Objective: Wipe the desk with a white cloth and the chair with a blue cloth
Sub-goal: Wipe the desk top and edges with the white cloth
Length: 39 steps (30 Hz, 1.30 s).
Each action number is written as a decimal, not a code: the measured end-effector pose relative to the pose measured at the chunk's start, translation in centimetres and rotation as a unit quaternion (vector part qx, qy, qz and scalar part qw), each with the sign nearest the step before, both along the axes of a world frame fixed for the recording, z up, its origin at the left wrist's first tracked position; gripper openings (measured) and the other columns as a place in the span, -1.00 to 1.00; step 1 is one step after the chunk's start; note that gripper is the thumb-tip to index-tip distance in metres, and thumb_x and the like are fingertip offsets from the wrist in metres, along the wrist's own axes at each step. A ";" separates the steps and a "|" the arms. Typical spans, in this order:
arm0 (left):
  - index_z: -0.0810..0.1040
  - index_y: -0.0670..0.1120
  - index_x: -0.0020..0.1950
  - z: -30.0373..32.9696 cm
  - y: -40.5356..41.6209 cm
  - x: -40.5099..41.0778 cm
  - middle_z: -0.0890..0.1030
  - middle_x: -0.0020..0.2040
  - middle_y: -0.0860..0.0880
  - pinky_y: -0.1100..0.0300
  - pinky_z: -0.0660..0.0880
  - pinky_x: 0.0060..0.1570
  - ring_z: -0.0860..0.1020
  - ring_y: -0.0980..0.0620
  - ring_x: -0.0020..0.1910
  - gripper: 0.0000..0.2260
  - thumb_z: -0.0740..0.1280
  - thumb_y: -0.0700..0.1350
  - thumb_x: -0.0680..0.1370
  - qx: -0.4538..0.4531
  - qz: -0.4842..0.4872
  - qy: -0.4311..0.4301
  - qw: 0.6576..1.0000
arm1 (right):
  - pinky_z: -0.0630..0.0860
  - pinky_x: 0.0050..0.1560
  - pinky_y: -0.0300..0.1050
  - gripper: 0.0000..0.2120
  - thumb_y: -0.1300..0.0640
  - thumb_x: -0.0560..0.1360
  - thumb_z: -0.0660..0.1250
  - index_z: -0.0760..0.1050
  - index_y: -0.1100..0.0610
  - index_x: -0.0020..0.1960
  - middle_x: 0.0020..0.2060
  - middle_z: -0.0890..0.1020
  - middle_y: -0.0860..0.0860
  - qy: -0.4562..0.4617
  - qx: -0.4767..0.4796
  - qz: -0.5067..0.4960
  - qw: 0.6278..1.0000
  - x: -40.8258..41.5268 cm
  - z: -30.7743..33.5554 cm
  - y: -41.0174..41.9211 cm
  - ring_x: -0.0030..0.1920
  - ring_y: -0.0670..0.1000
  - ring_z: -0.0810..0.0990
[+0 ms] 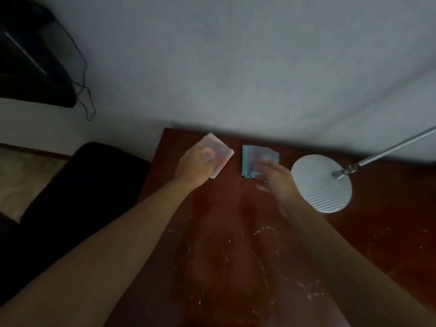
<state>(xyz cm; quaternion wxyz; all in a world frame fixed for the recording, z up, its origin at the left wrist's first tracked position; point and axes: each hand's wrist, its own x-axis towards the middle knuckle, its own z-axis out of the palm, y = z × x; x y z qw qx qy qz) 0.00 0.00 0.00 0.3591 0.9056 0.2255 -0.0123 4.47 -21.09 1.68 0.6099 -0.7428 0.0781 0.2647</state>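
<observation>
A dark red-brown wooden desk with pale scratches and smears fills the lower middle. A folded white cloth lies near the desk's far left corner, and my left hand rests on its near part with the fingers over it. To its right lies a folded blue cloth. My right hand covers the blue cloth's near right corner, fingers bent onto it; whether they pinch it is unclear. A black chair stands left of the desk.
A round ribbed white lamp base with a slanting metal rod stands on the desk at the right, close to my right hand. A grey wall runs behind the desk. A dark object with a dangling cord hangs at upper left.
</observation>
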 end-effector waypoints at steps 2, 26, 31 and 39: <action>0.61 -0.04 0.19 -1.5 0.4 1.0 0.60 0.21 -0.11 0.06 0.47 0.11 0.56 -0.15 0.18 -0.73 0.30 0.02 0.55 0.020 -0.022 0.026 0.999 | 0.58 -0.13 -0.15 -0.79 0.14 0.53 0.27 0.58 -0.11 0.05 -0.04 0.62 -0.11 0.004 -0.046 -0.010 0.999 0.3 -1.3 0.8 -0.08 -0.13 0.60; 0.59 -0.08 0.21 -4.6 -1.1 -0.1 0.56 0.26 0.01 0.06 0.49 0.18 0.53 0.03 0.21 -0.72 0.24 0.02 0.60 -0.075 -0.117 -0.103 0.985 | 0.60 0.04 0.04 -0.69 0.04 0.54 0.33 0.58 0.23 0.17 0.02 0.68 0.19 0.153 0.148 -0.155 0.965 -0.1 -6.4 9.8 -0.01 0.10 0.67; 0.50 -0.05 0.26 -3.6 0.1 -2.6 0.55 0.16 0.00 0.11 0.56 0.02 0.56 0.04 0.08 -0.70 0.35 0.03 0.57 -0.197 0.113 -0.014 0.974 | 0.56 0.13 0.13 -0.69 0.05 0.56 0.25 0.55 0.25 0.16 0.06 0.66 0.22 0.162 0.229 -0.102 0.955 -1.7 -4.7 8.0 0.10 0.17 0.64; 0.60 0.00 -0.02 -0.9 -0.8 -7.2 0.65 -0.18 0.07 0.12 0.65 -0.19 0.66 0.12 -0.25 -0.83 0.48 0.04 0.47 -0.222 0.090 0.121 0.963 | 0.61 0.03 0.08 -0.70 0.10 0.51 0.29 0.54 0.27 0.15 -0.03 0.70 0.17 0.207 0.188 -0.123 0.952 -7.1 -4.1 4.0 0.02 0.16 0.67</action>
